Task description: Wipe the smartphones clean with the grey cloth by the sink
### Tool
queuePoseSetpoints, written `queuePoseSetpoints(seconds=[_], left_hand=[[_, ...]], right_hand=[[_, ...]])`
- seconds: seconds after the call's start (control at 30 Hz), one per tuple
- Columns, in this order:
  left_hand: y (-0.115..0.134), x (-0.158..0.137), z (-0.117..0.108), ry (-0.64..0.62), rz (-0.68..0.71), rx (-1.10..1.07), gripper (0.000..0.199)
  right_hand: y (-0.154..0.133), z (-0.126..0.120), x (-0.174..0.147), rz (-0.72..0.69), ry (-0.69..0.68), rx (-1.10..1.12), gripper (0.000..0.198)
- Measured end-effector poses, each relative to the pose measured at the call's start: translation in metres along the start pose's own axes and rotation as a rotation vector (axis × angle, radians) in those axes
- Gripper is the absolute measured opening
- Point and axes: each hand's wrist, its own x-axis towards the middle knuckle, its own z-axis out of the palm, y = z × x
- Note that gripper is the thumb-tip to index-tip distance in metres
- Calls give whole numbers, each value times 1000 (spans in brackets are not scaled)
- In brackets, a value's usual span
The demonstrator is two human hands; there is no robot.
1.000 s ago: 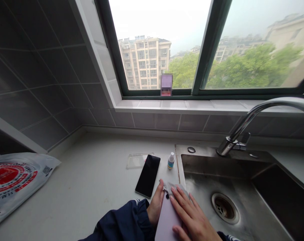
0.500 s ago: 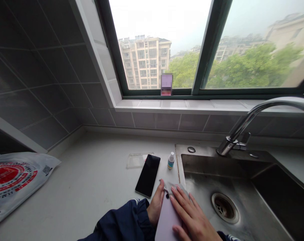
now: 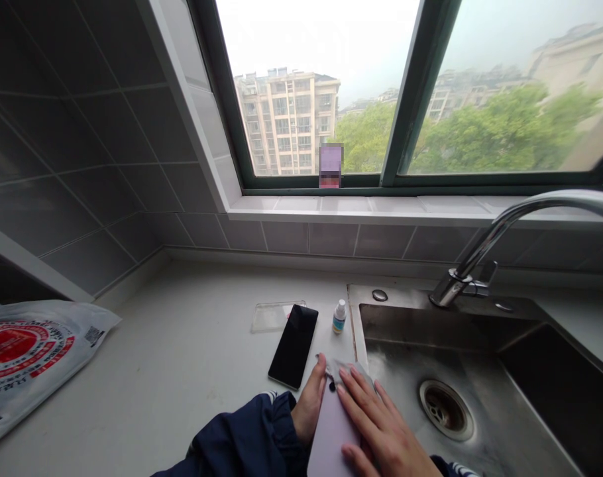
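Observation:
My left hand is wrapped round the left edge of a light purple phone, its thumb along the upper side. The phone lies back up, with a dark round camera spot near the top. My right hand lies over its right part, fingers stretched, pressing a thin grey cloth against the upper end. Most of the cloth is hidden under the fingers. Just beyond the hands, a black phone rests screen up on the counter. A small spray bottle with a white cap stands upright to its right.
A clear phone case lies partly behind the black phone. On the right is a steel sink with a drain and a chrome faucet. A printed plastic bag sits on the white counter at left. A window sill runs behind.

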Motion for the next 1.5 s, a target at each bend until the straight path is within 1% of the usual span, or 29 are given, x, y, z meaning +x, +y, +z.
queuePoseSetpoints(seconds=[0.1, 0.23, 0.3, 0.37, 0.5, 0.6, 0.73, 0.9, 1.2, 1.5], left_hand=[[-2, 2, -4, -6, 29, -7, 65], [-3, 4, -8, 54, 17, -11, 76], [-3, 4, -9, 84, 20, 5, 79], [-3, 4, -8, 74, 28, 0, 79], [-3, 3, -8, 16, 19, -25, 75], [-2, 2, -6, 45, 29, 9, 70], [0, 0, -2, 83, 23, 26, 72], [1, -1, 3, 61, -1, -5, 75], [0, 0, -1, 39, -20, -17, 74], [0, 2, -2, 34, 19, -14, 65]], right_hand=[[0, -3, 2, -36, 26, -8, 66], [1, -8, 9, -233, 93, 3, 61], [1, -10, 11, -286, 100, 10, 60], [0, -12, 10, -256, 88, 13, 59], [0, -9, 6, -90, 47, -15, 60], [-1, -6, 4, -30, 19, -43, 64], [-1, -4, 3, -51, 19, -30, 67], [-1, -3, 1, -43, 15, -13, 67], [0, 0, 1, -51, -8, -79, 68], [1, 0, 0, -40, 8, -2, 68]])
